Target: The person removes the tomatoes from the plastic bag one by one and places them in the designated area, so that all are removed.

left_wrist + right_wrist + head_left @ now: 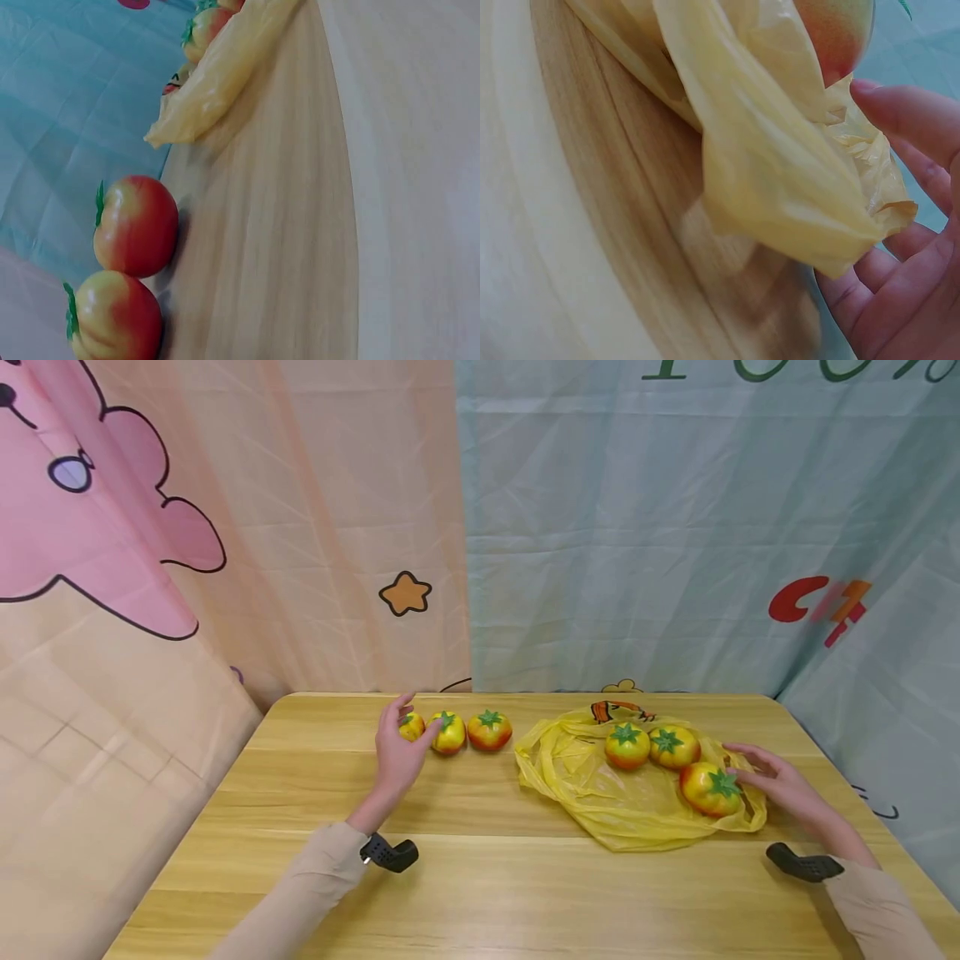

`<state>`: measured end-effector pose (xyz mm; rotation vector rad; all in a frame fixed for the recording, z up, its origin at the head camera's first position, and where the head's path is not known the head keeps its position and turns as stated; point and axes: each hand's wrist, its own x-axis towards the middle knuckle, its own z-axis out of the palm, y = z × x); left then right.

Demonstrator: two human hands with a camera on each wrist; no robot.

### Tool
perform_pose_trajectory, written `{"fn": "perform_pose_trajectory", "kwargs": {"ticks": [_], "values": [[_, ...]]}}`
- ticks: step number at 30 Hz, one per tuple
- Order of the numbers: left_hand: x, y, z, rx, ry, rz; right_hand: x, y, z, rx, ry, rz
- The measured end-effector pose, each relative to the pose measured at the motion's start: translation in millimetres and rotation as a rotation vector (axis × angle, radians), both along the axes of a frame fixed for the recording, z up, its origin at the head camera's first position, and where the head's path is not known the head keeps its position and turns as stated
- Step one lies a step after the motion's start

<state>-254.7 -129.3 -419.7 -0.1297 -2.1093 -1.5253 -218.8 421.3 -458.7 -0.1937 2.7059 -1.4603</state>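
Three yellow-red toy tomatoes with green leaf tops stand in a row at the back left of the table. My left hand (400,750) is at the leftmost tomato (410,727), partly covering it, thumb and fingers spread apart; its thumb tip overlaps the middle tomato (448,734). The row's right tomato (490,732) stands beside that one. On a flattened yellow plastic bag (600,802) lie three more tomatoes. My right hand (780,781) is at the bag's right edge, fingers loosely bent, thumb tip (866,86) right by the nearest tomato (707,789).
The other two tomatoes on the bag, one at its middle (627,746) and one to the right (673,747), sit close together. Printed curtains (600,527) hang behind the wooden table (525,902). A black wrist device (390,853) is on each forearm.
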Motion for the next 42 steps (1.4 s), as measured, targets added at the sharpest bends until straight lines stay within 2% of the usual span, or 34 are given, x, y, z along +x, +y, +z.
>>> {"fn": "perform_pose_trajectory", "kwargs": {"ticks": [10,16,24,33,37,42], "values": [[-11.8,45.0,3.9,0.06,0.057,-0.062,-0.2,2.8,-0.3,-0.023,-0.012,0.004],[-13.5,73.0,6.8,0.066,0.05,-0.111,2.1,4.2,-0.4,-0.02,0.008,0.013],[-14.7,104.1,1.0,0.062,0.013,-0.181,3.3,3.7,-1.3,0.019,0.075,0.036],[-18.1,131.3,0.3,0.012,-0.095,-0.278,1.7,4.8,-1.0,0.032,0.08,0.027],[-22.7,142.5,1.3,-0.02,-0.123,-0.331,1.6,3.6,0.3,0.032,0.078,0.022],[-23.4,156.2,-0.4,-0.028,-0.151,-0.392,2.6,2.5,0.0,0.023,0.092,0.024]]}}
